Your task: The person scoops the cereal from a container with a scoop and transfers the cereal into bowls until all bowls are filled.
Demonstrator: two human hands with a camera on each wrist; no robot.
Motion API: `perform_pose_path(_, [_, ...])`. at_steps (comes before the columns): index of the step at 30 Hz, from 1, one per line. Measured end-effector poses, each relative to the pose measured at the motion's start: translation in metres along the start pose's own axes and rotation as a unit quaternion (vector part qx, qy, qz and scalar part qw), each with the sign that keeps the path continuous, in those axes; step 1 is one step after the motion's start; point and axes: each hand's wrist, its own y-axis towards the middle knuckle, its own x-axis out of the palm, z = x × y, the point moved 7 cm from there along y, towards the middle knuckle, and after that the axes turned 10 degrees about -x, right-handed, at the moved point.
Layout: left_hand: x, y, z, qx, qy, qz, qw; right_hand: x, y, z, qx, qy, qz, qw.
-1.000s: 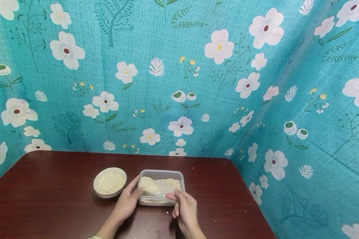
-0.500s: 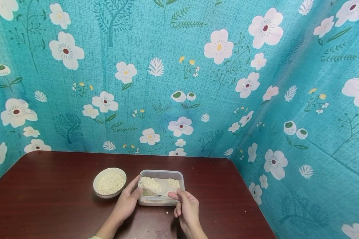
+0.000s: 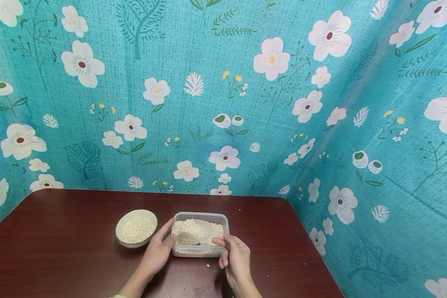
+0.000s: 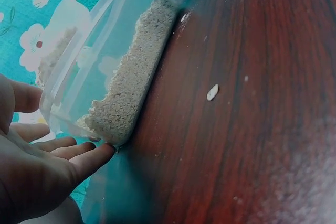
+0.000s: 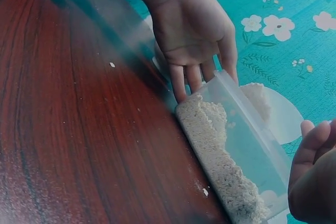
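My right hand (image 3: 238, 256) pinches the handle of a translucent white scoop (image 3: 207, 228), which bears a heap of pale oat flakes (image 3: 191, 227). The scoop is over a clear plastic container (image 3: 201, 251) partly filled with more flakes, its bowl end pointing left. Against the container's left end lies my left hand (image 3: 158, 250), its thumb near the rim. In the left wrist view the fingers (image 4: 94, 160) of that hand are straight and touch the end wall low down. The right wrist view shows the loaded scoop (image 5: 286, 116) above the rim; the handle is largely hidden there by my right hand.
A white bowl (image 3: 137, 213) of oat flakes stands left of the container, close to my left forearm. Loose flakes (image 4: 212, 92) are scattered on the dark red-brown table (image 3: 74, 248). Blue floral cloth (image 3: 193, 124) hangs behind the table and on its right side.
My right hand has moved slightly to the right, and the loaded scoop has shifted right and up a little within the container's outline. My left hand and the bowl have stayed put.
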Motion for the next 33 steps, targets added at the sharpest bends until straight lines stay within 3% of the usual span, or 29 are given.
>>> perform_pose_path(8, [-0.003, -0.001, 0.008, 0.031, -0.027, 0.006, 0.9991, 0.001, 0.003, -0.007, -0.005, 0.007, -0.007, 1.0])
perform_pose_path(33, [-0.013, -0.004, 0.035, 0.052, -0.032, 0.011, 0.9981, 0.008, 0.012, -0.038, -0.035, 0.023, -0.016, 0.999])
